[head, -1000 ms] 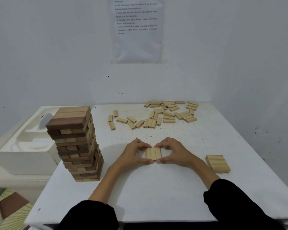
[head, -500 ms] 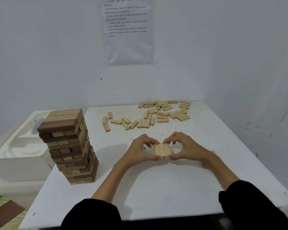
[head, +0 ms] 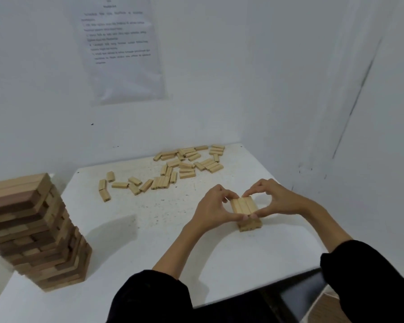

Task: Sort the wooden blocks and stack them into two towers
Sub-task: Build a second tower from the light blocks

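You're at a white table point(head: 149, 241) pushed into a white-walled corner, with a printed sheet point(head: 121, 50) taped to the far wall. Near the table's right edge, your left hand point(head: 214, 210) and right hand point(head: 278, 200) pinch a row of three pale blocks point(head: 244, 204) between thumbs and fingertips, one hand on each side. The row sits over a short stack point(head: 251, 225) of pale blocks; I can't tell whether it's resting on it. Over at the left edge stands the tall tower point(head: 33, 229), dark and pale blocks mixed, well apart from your hands. Loose pale blocks point(head: 187, 164) lie scattered along the far edge toward the far right corner. Nothing stands between your hands and the stack.
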`<state>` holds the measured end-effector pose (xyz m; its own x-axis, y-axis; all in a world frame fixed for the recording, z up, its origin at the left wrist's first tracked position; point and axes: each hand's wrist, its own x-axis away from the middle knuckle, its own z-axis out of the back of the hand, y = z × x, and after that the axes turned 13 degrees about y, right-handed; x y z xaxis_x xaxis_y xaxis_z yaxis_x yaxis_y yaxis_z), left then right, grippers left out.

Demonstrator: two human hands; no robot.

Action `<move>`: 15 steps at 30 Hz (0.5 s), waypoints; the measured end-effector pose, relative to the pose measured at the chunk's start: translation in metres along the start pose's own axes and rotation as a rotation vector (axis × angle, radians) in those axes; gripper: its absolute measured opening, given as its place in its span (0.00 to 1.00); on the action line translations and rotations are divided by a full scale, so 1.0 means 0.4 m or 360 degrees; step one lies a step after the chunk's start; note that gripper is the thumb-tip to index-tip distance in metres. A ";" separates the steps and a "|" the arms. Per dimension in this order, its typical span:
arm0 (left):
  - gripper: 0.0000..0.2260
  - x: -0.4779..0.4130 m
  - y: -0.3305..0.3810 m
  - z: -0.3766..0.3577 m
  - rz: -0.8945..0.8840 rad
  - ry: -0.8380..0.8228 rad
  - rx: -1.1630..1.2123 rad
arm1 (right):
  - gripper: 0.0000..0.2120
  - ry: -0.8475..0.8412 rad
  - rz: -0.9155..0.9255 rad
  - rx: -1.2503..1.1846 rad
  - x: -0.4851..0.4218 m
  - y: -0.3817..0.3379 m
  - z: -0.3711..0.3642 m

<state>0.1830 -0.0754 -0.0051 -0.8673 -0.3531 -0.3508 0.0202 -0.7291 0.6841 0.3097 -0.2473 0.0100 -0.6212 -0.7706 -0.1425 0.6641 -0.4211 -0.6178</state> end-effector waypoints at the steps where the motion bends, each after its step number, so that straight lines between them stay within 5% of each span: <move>1: 0.24 0.001 0.001 -0.010 -0.0003 -0.0012 -0.0019 | 0.23 -0.0003 -0.0014 -0.0007 0.004 0.012 -0.002; 15: 0.27 0.013 -0.008 -0.054 0.0010 -0.0053 -0.0088 | 0.25 -0.0069 -0.0071 -0.0039 0.009 0.062 -0.027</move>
<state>0.1891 -0.0877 -0.0230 -0.8831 -0.3388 -0.3246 0.0523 -0.7586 0.6494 0.3195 -0.2553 -0.0144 -0.6311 -0.7715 -0.0814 0.6256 -0.4441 -0.6414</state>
